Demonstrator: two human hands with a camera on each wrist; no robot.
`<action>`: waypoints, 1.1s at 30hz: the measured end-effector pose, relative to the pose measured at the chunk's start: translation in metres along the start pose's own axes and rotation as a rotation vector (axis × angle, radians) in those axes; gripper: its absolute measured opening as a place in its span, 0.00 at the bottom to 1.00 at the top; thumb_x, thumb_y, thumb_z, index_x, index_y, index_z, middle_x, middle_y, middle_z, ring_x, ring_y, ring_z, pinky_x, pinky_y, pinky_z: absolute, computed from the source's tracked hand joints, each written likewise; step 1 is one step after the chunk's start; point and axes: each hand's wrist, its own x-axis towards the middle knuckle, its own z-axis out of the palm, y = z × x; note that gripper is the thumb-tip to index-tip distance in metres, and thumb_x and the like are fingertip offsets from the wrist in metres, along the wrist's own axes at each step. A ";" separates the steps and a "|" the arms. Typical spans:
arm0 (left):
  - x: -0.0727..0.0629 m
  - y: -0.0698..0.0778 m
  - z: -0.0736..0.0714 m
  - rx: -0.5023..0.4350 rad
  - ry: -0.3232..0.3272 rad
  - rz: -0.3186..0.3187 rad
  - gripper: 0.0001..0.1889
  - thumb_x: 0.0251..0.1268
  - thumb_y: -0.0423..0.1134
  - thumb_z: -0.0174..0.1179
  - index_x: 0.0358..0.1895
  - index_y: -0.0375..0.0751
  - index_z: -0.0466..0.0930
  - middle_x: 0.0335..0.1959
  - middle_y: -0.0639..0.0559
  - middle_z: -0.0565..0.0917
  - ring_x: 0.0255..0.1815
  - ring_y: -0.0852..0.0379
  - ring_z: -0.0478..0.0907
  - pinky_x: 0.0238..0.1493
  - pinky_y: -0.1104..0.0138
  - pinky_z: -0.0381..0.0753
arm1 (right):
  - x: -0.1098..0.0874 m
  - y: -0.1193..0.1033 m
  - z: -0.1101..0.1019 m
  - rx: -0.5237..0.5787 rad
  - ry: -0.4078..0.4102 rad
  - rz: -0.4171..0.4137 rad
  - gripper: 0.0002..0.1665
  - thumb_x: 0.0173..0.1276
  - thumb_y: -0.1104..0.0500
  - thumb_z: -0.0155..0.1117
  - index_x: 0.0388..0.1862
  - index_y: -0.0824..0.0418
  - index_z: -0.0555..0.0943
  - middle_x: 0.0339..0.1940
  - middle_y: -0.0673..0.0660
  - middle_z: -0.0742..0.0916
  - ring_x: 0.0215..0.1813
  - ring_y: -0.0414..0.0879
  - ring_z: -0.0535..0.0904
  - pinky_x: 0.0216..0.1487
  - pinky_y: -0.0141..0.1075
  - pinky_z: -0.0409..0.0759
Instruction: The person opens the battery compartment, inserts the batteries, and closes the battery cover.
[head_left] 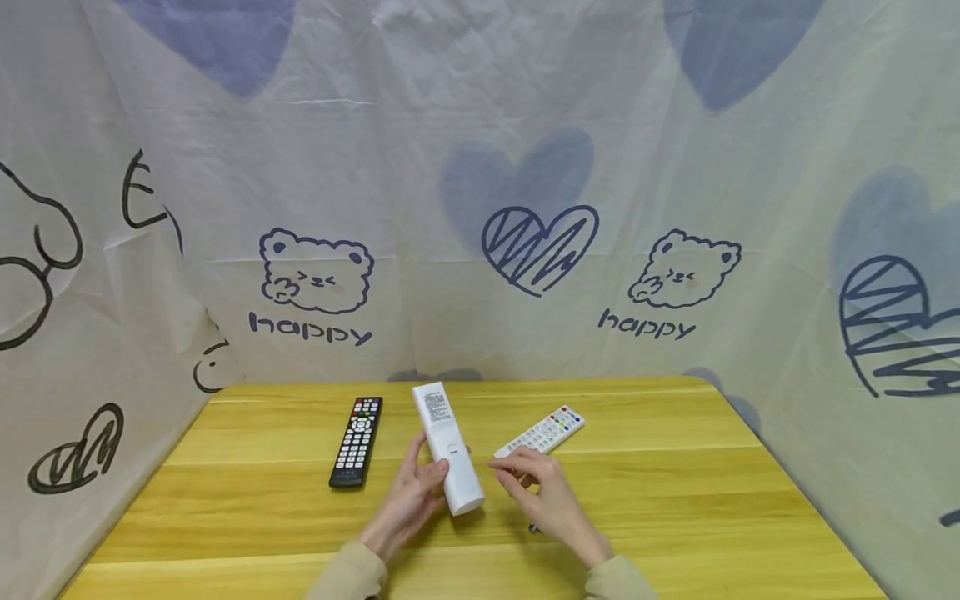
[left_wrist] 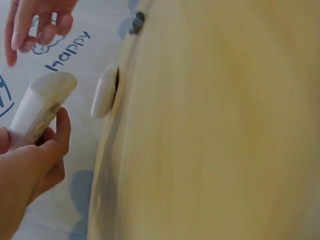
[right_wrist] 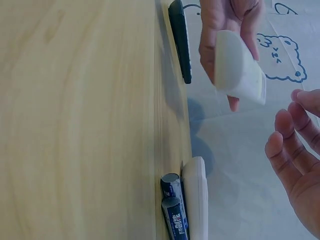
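My left hand (head_left: 411, 493) grips a white remote control (head_left: 454, 467), its labelled back turned up and its buttons facing down. The thumb lies along one side, and fingertips show past the other. To the right of that remote, my right hand (head_left: 546, 493) hovers with fingers loosely bent and nothing between them. In the right wrist view its fingertips (right_wrist: 274, 142) stand apart from the held remote. Two dark blue batteries (right_wrist: 174, 212) lie on the table beneath the right hand, mostly hidden by it in the head view.
A black remote control (head_left: 356, 442) lies on the wooden table (head_left: 247, 500) to the left. Another white remote (head_left: 551, 429), with coloured buttons, lies face up beyond my right hand. A printed cloth (head_left: 420, 300) hangs behind the table and at both sides.
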 end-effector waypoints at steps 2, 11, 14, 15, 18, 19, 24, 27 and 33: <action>0.002 0.003 -0.002 0.066 0.029 0.009 0.39 0.79 0.33 0.47 0.82 0.53 0.33 0.74 0.23 0.61 0.63 0.46 0.77 0.69 0.45 0.77 | 0.000 0.000 0.000 0.001 -0.002 -0.003 0.09 0.68 0.67 0.66 0.45 0.61 0.89 0.34 0.53 0.88 0.34 0.28 0.76 0.30 0.27 0.84; 0.010 0.021 -0.006 0.544 0.224 0.175 0.36 0.74 0.34 0.57 0.80 0.42 0.49 0.54 0.26 0.76 0.47 0.48 0.81 0.48 0.60 0.89 | -0.001 0.002 0.001 0.019 -0.008 -0.023 0.09 0.70 0.66 0.65 0.45 0.61 0.89 0.33 0.54 0.87 0.33 0.28 0.76 0.30 0.27 0.85; 0.014 0.024 -0.007 0.674 0.278 0.193 0.36 0.73 0.37 0.59 0.79 0.40 0.53 0.52 0.26 0.78 0.43 0.48 0.82 0.41 0.63 0.89 | -0.001 0.001 0.001 0.022 -0.011 -0.030 0.09 0.70 0.66 0.65 0.45 0.62 0.89 0.32 0.54 0.87 0.33 0.29 0.76 0.30 0.27 0.85; 0.016 0.024 -0.007 0.736 0.304 0.190 0.36 0.73 0.38 0.60 0.79 0.40 0.55 0.52 0.26 0.78 0.43 0.47 0.81 0.39 0.63 0.88 | -0.001 0.001 0.001 0.020 -0.010 -0.033 0.09 0.70 0.66 0.65 0.45 0.63 0.88 0.33 0.54 0.87 0.33 0.29 0.77 0.30 0.27 0.85; 0.018 0.025 -0.006 0.920 0.373 0.173 0.35 0.72 0.42 0.61 0.78 0.40 0.59 0.50 0.28 0.76 0.41 0.48 0.77 0.33 0.65 0.85 | 0.000 0.001 0.001 0.019 -0.008 -0.038 0.08 0.70 0.67 0.65 0.45 0.64 0.88 0.33 0.55 0.88 0.33 0.30 0.77 0.30 0.27 0.85; 0.019 0.025 -0.007 0.985 0.394 0.175 0.34 0.71 0.42 0.61 0.77 0.40 0.61 0.49 0.29 0.76 0.41 0.48 0.75 0.33 0.66 0.82 | 0.000 0.001 0.001 0.020 -0.008 -0.036 0.09 0.70 0.67 0.65 0.45 0.64 0.88 0.33 0.55 0.88 0.33 0.30 0.77 0.30 0.27 0.85; 0.023 0.023 -0.010 1.215 0.459 0.163 0.32 0.70 0.44 0.62 0.75 0.41 0.66 0.40 0.37 0.73 0.35 0.52 0.67 0.27 0.69 0.70 | -0.001 0.002 0.001 0.023 -0.015 -0.032 0.09 0.70 0.66 0.65 0.45 0.63 0.88 0.34 0.55 0.88 0.34 0.30 0.77 0.31 0.27 0.84; 0.028 0.023 -0.015 1.349 0.488 0.158 0.31 0.68 0.45 0.64 0.73 0.41 0.69 0.38 0.35 0.73 0.30 0.50 0.69 0.20 0.68 0.71 | -0.001 0.003 0.001 0.021 -0.020 -0.033 0.09 0.70 0.67 0.65 0.45 0.64 0.88 0.34 0.56 0.88 0.34 0.29 0.77 0.30 0.27 0.84; 0.037 0.023 -0.022 1.549 0.517 0.158 0.22 0.64 0.44 0.69 0.58 0.40 0.78 0.34 0.33 0.75 0.25 0.44 0.73 0.14 0.58 0.75 | -0.002 0.005 0.001 0.017 -0.021 -0.041 0.09 0.69 0.67 0.65 0.44 0.67 0.88 0.34 0.56 0.88 0.34 0.29 0.76 0.30 0.28 0.84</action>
